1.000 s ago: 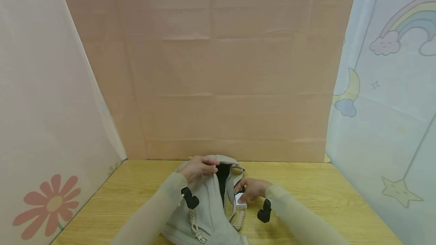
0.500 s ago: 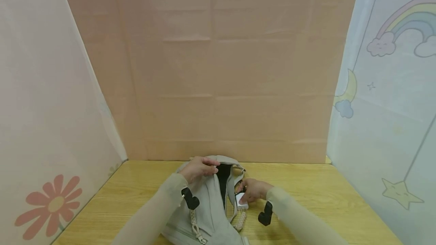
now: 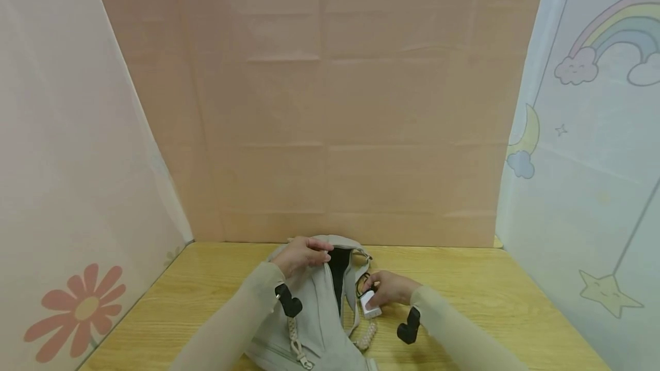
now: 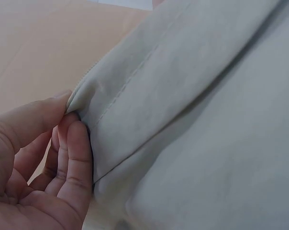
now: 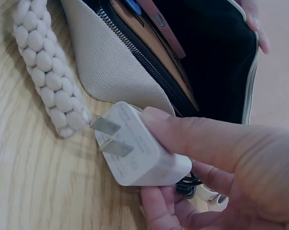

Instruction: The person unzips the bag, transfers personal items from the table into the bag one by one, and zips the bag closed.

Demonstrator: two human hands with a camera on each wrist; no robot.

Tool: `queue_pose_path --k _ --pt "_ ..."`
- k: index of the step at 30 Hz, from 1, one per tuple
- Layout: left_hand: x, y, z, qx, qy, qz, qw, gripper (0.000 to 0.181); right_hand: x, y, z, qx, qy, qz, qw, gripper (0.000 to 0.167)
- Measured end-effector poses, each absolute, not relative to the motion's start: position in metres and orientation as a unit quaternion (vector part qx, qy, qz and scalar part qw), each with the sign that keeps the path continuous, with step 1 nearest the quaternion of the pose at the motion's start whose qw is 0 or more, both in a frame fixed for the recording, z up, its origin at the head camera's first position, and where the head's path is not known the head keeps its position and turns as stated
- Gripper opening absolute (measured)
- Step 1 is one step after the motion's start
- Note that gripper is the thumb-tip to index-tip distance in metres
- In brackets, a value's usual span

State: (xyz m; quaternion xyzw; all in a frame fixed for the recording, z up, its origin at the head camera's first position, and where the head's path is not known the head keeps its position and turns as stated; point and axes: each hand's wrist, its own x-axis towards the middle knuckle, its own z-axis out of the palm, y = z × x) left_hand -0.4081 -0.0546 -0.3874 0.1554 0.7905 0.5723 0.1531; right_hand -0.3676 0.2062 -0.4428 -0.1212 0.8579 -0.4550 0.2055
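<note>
A light grey bag (image 3: 304, 328) lies on the table with its zipped mouth open and a black lining showing. My left hand (image 3: 301, 255) pinches the zipper edge of that mouth between thumb and fingers; in the left wrist view, the cloth (image 4: 144, 100) stretches away from the fingertips. Just right of the bag, my right hand (image 3: 392, 289) holds a white charger plug (image 5: 144, 153) by its sides. Two flat metal prongs (image 5: 113, 136) point away from the palm. Behind the plug a dark cable (image 5: 186, 187) is bunched, partly hidden by the fingers.
Inside the bag, a pink phone-like object (image 5: 166, 28) and a flat brown item (image 5: 156, 60) stand beside an inner zipper (image 5: 130, 50). A braided cream cord (image 5: 51, 72) lies on the wooden table (image 3: 464, 302). An upright tan sheet (image 3: 330, 130) borders the table's back.
My right hand has shifted slightly right, away from the bag, with the charger plug in its grip. The left hand stays on the bag's edge.
</note>
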Motion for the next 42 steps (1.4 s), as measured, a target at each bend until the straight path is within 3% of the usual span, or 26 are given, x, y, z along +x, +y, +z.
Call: queue_pose_path --k 19,42 --pt "-0.413 -0.057 -0.387 0.158 0.786 0.575 0.163 0.035 -0.371 0.222 -0.443 -0.103 0.818 -0.522 0.218 0.034" --pt "-0.417 -0.057 -0.388 0.143 0.788 0.577 0.160 0.032 -0.388 0.225 -0.413 -0.150 0.732 -0.614 0.255 0.039"
